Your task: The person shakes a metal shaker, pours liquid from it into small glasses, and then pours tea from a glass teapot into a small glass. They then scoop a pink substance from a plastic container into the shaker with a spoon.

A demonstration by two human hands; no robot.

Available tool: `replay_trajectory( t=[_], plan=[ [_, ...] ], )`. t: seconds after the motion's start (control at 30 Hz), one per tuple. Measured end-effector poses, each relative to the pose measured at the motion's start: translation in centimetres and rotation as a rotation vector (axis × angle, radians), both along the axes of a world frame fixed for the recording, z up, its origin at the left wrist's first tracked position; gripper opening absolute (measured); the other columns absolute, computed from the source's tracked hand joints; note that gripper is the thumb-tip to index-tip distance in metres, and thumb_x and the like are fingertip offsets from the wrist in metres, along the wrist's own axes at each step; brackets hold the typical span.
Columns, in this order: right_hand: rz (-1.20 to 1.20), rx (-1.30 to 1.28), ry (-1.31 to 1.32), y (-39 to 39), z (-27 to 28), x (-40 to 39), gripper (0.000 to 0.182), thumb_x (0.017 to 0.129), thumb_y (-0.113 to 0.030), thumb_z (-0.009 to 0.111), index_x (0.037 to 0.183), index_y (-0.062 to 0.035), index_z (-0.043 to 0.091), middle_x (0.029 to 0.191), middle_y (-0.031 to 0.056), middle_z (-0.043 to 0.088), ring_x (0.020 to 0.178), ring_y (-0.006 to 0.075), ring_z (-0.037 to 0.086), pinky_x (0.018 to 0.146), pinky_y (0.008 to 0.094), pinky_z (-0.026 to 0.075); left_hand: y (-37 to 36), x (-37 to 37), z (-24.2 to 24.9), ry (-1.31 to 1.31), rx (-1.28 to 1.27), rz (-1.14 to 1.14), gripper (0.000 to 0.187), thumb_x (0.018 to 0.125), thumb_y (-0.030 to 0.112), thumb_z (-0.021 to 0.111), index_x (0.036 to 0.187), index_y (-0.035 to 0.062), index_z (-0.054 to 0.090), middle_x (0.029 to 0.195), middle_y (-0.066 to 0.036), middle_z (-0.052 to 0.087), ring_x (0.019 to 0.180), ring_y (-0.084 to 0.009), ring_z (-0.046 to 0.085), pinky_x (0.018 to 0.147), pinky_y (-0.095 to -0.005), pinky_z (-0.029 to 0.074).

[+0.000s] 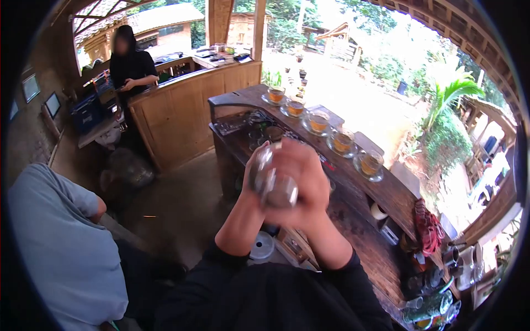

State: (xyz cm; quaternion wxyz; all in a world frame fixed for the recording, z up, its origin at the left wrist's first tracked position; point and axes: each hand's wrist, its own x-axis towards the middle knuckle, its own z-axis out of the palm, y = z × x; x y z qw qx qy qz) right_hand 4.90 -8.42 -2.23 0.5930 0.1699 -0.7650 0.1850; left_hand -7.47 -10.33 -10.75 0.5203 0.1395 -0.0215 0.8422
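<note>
Both my hands are raised in front of my chest and wrapped around a shiny silvery cocktail shaker (280, 192), which is smeared by motion. My left hand (251, 179) closes on its left side, and my right hand (305, 174) covers its top and right side. One rounded end of the shaker points toward me. Beyond my hands, glass cups of amber drink (342, 144) stand on saucers along the raised counter ledge (397, 190). Small glasses (255, 136) sit on the lower counter, partly hidden behind my hands.
A person in black (132, 71) stands behind a wooden counter (187, 107) at the far left. Someone in a grey shirt (66, 248) is close on my left. A red cloth (429, 227) hangs at the right, near several glass jars (436, 303). A round white lid (262, 246) lies below my arms.
</note>
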Motion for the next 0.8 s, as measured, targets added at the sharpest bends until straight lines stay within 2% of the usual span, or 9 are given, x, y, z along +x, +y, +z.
replay_trajectory(
  t=[0.07, 0.17, 0.23, 0.3, 0.4, 0.53, 0.6, 0.7, 0.8],
  plan=[
    [0.086, 0.391, 0.128, -2.9, 0.6, 1.5, 0.019, 0.073, -0.016, 0.067, 0.092, -0.0172, 0.066, 0.101, 0.0032, 0.064, 0.099, 0.0216, 0.061, 0.085, 0.0424, 0.046, -5.4, 1.8, 6.4, 0.104, -0.004, -0.245, 0.059, 0.092, 0.046, 0.048, 0.126, -0.0025, 0.045, 0.117, -0.019, 0.055, 0.103, -0.0344, 0.059, 0.083, -0.0437, 0.054],
    [0.221, 0.622, 0.419, -4.8, -0.1, -0.1, 0.015, 0.075, -0.015, 0.065, 0.089, -0.0192, 0.066, 0.098, -0.0038, 0.064, 0.100, 0.0172, 0.062, 0.085, 0.0408, 0.046, -5.3, 1.9, 7.7, 0.530, 0.857, 0.008, 0.081, 0.088, 0.056, 0.051, 0.137, -0.0055, 0.029, 0.128, -0.024, 0.048, 0.111, -0.0377, 0.056, 0.082, -0.0448, 0.055],
    [0.278, 0.671, 0.571, -4.4, -1.0, -2.4, 0.014, 0.075, -0.015, 0.065, 0.088, -0.0197, 0.066, 0.097, -0.0047, 0.064, 0.099, 0.0162, 0.063, 0.084, 0.0401, 0.046, -6.2, -2.0, 5.8, 0.400, 0.546, -0.029, 0.078, 0.088, 0.054, 0.052, 0.135, -0.0047, 0.033, 0.125, -0.023, 0.050, 0.109, -0.0362, 0.057, 0.082, -0.0436, 0.055],
    [0.138, 0.407, -0.086, -2.3, -1.4, -6.2, 0.029, 0.064, -0.029, 0.070, 0.090, -0.0140, 0.067, 0.099, 0.0029, 0.064, 0.093, 0.0214, 0.062, 0.078, 0.0351, 0.048, -6.5, -4.4, 3.4, -0.013, 0.040, -0.100, 0.064, 0.090, 0.048, 0.051, 0.129, -0.0026, 0.043, 0.120, -0.019, 0.054, 0.107, -0.0316, 0.058, 0.083, -0.0404, 0.054],
    [0.178, -0.274, -0.087, -2.3, -2.1, -9.8, 0.047, 0.056, -0.027, 0.083, 0.095, -0.0083, 0.067, 0.099, 0.0121, 0.063, 0.099, 0.0297, 0.061, 0.084, 0.0419, 0.048, -3.9, -6.9, -4.0, 0.001, 0.143, 0.059, 0.062, 0.092, 0.048, 0.047, 0.130, -0.0018, 0.044, 0.125, -0.019, 0.053, 0.110, -0.0312, 0.056, 0.084, -0.0414, 0.054],
    [0.304, 0.328, 0.146, -6.4, 1.0, -4.2, 0.027, 0.067, -0.019, 0.074, 0.093, -0.0145, 0.067, 0.098, 0.0050, 0.064, 0.099, 0.0223, 0.062, 0.084, 0.0402, 0.048, -10.4, -3.8, 6.0, 0.191, 0.068, -0.084, 0.067, 0.093, 0.051, 0.045, 0.134, -0.0013, 0.038, 0.129, -0.020, 0.048, 0.111, -0.0338, 0.054, 0.081, -0.0435, 0.056],
    [0.386, 0.627, 0.507, -7.5, 0.4, -3.4, 0.020, 0.070, -0.017, 0.070, 0.090, -0.0182, 0.066, 0.097, -0.0004, 0.063, 0.099, 0.0196, 0.062, 0.081, 0.0391, 0.048, -10.0, -4.0, 5.6, 0.652, 0.659, 0.016, 0.077, 0.093, 0.055, 0.040, 0.142, -0.0028, 0.022, 0.144, -0.023, 0.027, 0.118, -0.0383, 0.048, 0.081, -0.0472, 0.056],
    [0.346, 0.566, 0.514, -6.6, -1.9, -6.1, 0.020, 0.069, -0.018, 0.070, 0.089, -0.0183, 0.066, 0.098, -0.0020, 0.062, 0.100, 0.0201, 0.061, 0.079, 0.0387, 0.048, -10.8, -4.7, 4.8, 0.380, 0.440, 0.003, 0.081, 0.088, 0.055, 0.050, 0.139, -0.0039, 0.028, 0.135, -0.022, 0.040, 0.113, -0.0330, 0.052, 0.083, -0.0456, 0.055],
    [0.318, 0.388, -0.004, -5.7, -0.4, -9.0, 0.021, 0.068, -0.022, 0.071, 0.089, -0.0174, 0.066, 0.099, 0.0003, 0.063, 0.096, 0.0230, 0.062, 0.078, 0.0408, 0.048, -8.7, -5.3, 2.5, 0.018, 0.086, -0.044, 0.069, 0.086, 0.049, 0.057, 0.129, -0.0026, 0.043, 0.117, -0.017, 0.056, 0.107, -0.0271, 0.056, 0.088, -0.0391, 0.052]
  ],
)
